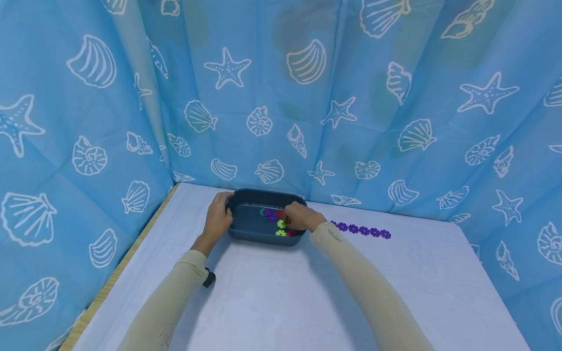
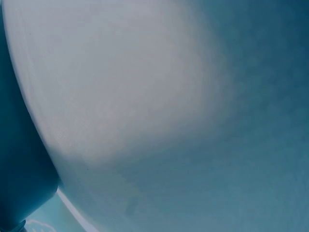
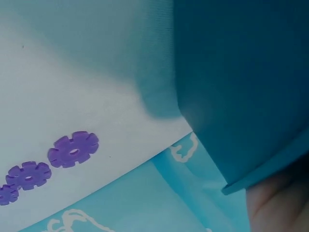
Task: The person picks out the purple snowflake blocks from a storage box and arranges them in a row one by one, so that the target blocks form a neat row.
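Observation:
A dark blue-grey plastic basin (image 1: 248, 224) stands near the table's back edge; its side shows dark in the left wrist view (image 2: 21, 159) and right wrist view (image 3: 231, 72). My left hand (image 1: 218, 217) grips its left rim, thumb on the inner side. Over the right end, my right hand (image 1: 302, 216) reaches in with bent fingers, the tips hidden. Below that hand lie flower-shaped plastic discs: purple (image 1: 270, 214), yellow-green (image 1: 281, 233), red and green ones. Whether the fingers hold a disc is hidden. Right of the basin, several purple discs (image 1: 364, 230) form a row, partly behind the right wrist.
A white cloth (image 1: 272, 292) covers the table, with a wooden edge (image 1: 114, 287) showing at left. Blue curtains (image 1: 263, 97) with white shell prints hang close behind the table and at both sides. A small black device (image 1: 209, 279) sits at the left wrist.

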`<state>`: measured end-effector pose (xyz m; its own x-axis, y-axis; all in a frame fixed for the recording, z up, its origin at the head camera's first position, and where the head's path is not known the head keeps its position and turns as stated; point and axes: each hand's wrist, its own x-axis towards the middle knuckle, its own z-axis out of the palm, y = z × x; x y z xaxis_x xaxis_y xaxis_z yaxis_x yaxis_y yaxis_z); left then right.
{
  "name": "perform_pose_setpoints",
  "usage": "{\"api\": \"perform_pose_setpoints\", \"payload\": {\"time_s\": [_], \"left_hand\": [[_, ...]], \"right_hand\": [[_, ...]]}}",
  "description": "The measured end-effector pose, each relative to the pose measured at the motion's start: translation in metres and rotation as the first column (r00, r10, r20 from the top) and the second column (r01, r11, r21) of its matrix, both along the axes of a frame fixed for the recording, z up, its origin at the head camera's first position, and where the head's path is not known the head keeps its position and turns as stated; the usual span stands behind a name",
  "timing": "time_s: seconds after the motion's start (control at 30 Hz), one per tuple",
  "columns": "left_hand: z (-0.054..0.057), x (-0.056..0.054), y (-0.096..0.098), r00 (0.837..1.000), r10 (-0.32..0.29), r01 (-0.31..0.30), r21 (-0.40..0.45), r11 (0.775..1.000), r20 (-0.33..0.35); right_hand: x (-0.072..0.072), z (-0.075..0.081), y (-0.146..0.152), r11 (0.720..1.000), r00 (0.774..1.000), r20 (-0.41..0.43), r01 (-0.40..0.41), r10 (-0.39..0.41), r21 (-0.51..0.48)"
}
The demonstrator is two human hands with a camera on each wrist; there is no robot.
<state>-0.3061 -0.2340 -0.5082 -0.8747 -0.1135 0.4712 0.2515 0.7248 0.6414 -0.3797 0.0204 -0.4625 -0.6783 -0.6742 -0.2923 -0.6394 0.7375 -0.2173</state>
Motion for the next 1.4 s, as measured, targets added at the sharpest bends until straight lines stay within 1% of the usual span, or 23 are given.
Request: {"api": "perform_pose_setpoints", "payload": {"time_s": [0.2, 0.3, 0.5, 0.63, 0.73, 0.8, 0.87, 0.97, 1.1, 1.17, 1.23, 1.33, 1.4], "left_hand": [[0.000, -0.001, 0.000, 1.000, 0.004, -0.004, 0.006, 1.000, 0.003], [0.001, -0.001, 0.000, 1.000, 0.006, -0.006, 0.004, 1.000, 0.005], [0.003, 0.001, 0.001, 1.000, 0.009, -0.009, 0.001, 1.000, 0.025], [0.004, 0.001, 0.001, 0.999, 0.010, -0.010, 0.002, 1.000, 0.031], [0.005, 0.002, 0.001, 0.999, 0.013, -0.013, 0.005, 1.000, 0.034], [0.006, 0.002, 0.001, 0.999, 0.016, -0.016, 0.006, 1.000, 0.041], [0.005, 0.002, 0.002, 0.999, 0.019, -0.020, 0.009, 1.000, 0.047], [0.004, 0.002, 0.002, 0.998, 0.022, -0.023, 0.011, 1.000, 0.054], [0.002, 0.001, 0.002, 0.998, 0.023, -0.024, 0.009, 1.000, 0.061], [0.002, 0.001, 0.002, 0.998, 0.022, -0.022, 0.006, 1.000, 0.065], [0.003, 0.000, 0.002, 0.998, 0.021, -0.021, 0.006, 1.000, 0.066], [0.004, 0.000, 0.002, 0.997, 0.022, -0.022, 0.007, 1.000, 0.069], [0.005, 0.000, 0.002, 0.997, 0.026, -0.027, 0.008, 1.000, 0.073]], "right_hand": [[-0.001, -0.001, 0.001, 0.998, 0.999, -0.032, -0.006, 0.004, -0.059], [-0.001, -0.001, 0.000, 0.996, 0.999, -0.043, 0.004, -0.008, -0.085], [-0.001, -0.002, -0.002, 0.996, 0.999, -0.043, 0.027, -0.031, -0.087], [-0.001, -0.002, -0.002, 0.998, 1.000, -0.007, 0.027, -0.027, -0.051], [-0.002, -0.001, -0.003, 0.999, 0.999, 0.031, 0.042, -0.041, -0.023], [-0.002, -0.002, -0.004, 0.998, 0.998, 0.040, 0.053, -0.052, -0.024], [-0.002, -0.005, -0.004, 0.998, 0.998, 0.020, 0.053, -0.052, -0.041], [-0.002, -0.010, -0.003, 0.997, 0.998, -0.050, 0.030, -0.034, -0.074], [-0.002, -0.016, -0.001, 0.991, 0.983, -0.184, -0.011, -0.014, -0.130], [-0.003, -0.017, 0.001, 0.986, 0.976, -0.218, -0.025, -0.012, -0.164], [-0.003, -0.017, 0.002, 0.978, 0.978, -0.211, -0.036, -0.008, -0.204], [-0.004, -0.014, 0.003, 0.972, 0.991, -0.130, -0.048, 0.018, -0.229], [-0.004, -0.011, 0.003, 0.976, 0.997, -0.076, -0.050, 0.034, -0.210]]}}
